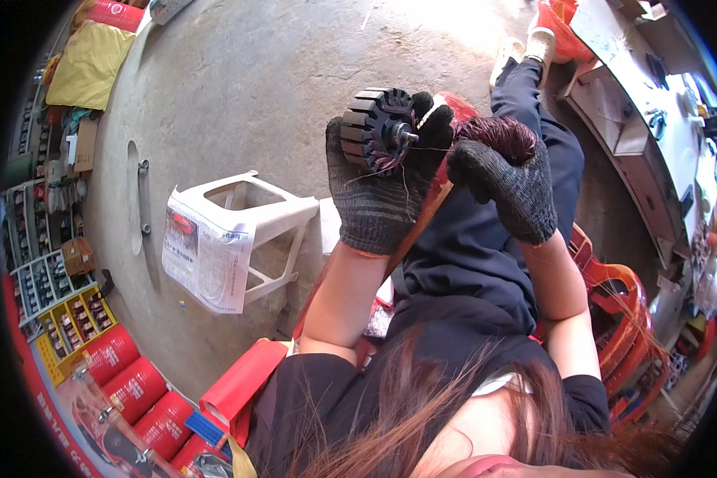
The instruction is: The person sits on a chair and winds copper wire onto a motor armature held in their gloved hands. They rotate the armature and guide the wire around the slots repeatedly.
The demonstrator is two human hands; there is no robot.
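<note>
My left hand [378, 195], in a dark grey knit glove, is wrapped round a motor stator [366, 131]. The stator is a dark, toothed ring core with a metal shaft poking out of its side. Thin reddish wire shows between its teeth, and loose strands hang from it. In the same kind of glove, my right hand [514, 187] is closed round a thick bundle of dark red enamelled wire [498, 135], just right of the stator. A few fine strands run across the gap between the two.
A white plastic stool [247, 203] with printed paper hanging over it stands left of me. Red drums [135, 390] and stocked shelving [60, 295] line the left side. A cluttered workbench [621, 127] curves along the right, beside a reddish wooden chair [613, 295].
</note>
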